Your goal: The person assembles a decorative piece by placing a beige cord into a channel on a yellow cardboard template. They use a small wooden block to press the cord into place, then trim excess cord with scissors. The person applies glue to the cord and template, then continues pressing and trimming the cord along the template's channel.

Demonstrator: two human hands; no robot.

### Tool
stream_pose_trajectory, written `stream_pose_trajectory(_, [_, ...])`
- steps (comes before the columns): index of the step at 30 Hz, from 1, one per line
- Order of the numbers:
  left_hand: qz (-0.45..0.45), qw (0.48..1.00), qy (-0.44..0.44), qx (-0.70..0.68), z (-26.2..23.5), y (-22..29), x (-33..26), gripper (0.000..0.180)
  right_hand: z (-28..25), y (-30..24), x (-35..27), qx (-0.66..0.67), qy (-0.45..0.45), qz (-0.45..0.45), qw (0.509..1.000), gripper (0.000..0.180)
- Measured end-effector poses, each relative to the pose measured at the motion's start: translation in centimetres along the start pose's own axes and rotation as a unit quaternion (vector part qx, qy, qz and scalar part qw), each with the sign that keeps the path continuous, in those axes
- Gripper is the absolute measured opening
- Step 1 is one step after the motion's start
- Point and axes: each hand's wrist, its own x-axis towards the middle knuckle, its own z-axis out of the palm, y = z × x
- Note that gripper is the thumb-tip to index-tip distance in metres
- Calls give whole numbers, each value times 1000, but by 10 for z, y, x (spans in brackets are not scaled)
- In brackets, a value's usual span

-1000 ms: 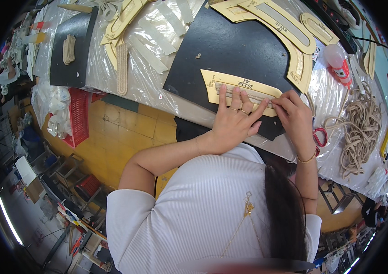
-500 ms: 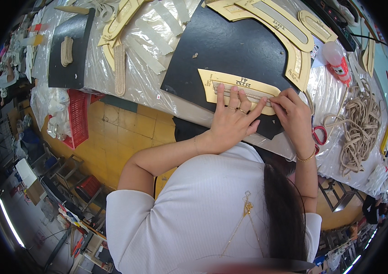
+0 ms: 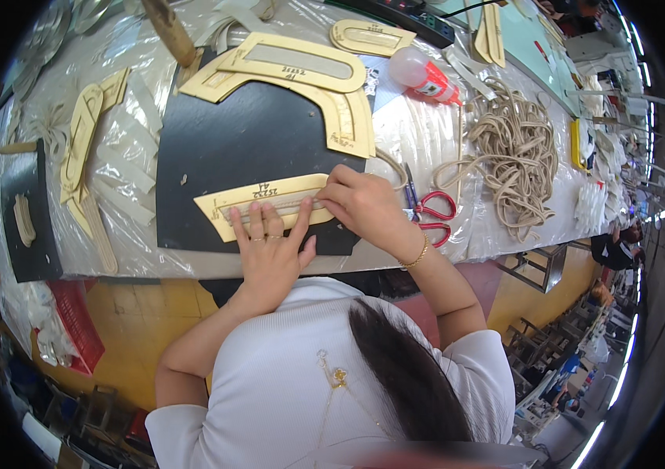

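A pale yellow card template (image 3: 211, 205) with a long slot lies on a black board (image 3: 227, 141) near the table's front edge. Rows of beige cord (image 3: 289, 209) run along its slot. My left hand (image 3: 270, 246) rests flat on the template, fingers spread, the fingertips pressing on the cord. At the slot's right end my right hand (image 3: 363, 207) has thumb and forefinger pinched together on the cord; the fingers partly hide the pinched part. Red-handled scissors (image 3: 435, 207) lie just right of that hand.
More yellow templates (image 3: 301, 66) overlap at the board's far edge. A clear bottle with a red label (image 3: 426, 76) lies beyond the scissors. A tangled heap of beige cord (image 3: 516, 156) sits to the right. A wooden-handled tool (image 3: 170, 31) stands at the back; a red basket (image 3: 76, 324) is lower left.
The view has turned and shifted to the right, so the table now appears further left. Both hands keep nearly the same hold on the template and cord.
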Motion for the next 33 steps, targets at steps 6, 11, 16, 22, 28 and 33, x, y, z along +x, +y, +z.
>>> stream_pose_trajectory(6, [14,999,26,-15,6,-1,1,72,2,6,-4,-1,4,5,1000,9])
stream_pose_trajectory(11, [-6,1000,17,-17,9,4,-2,82,0,-1,0,32,6,23,999,10])
stream_pose_trajectory(16, [-16,999,21,-22,3,6,2,79,-5,-10,5,44,2,43,998,7])
stream_pose_trajectory(22, [-26,994,23,-102,-15,-5,7,70,-6,-12,6,64,-10,59,996,7])
stream_pose_trajectory(28, [-39,985,72,-149,-28,-38,7,62,-7,-12,6,53,-14,60,997,7])
stream_pose_trajectory(33, [-52,983,105,-144,-31,-47,8,57,-7,-12,5,53,-14,60,997,7])
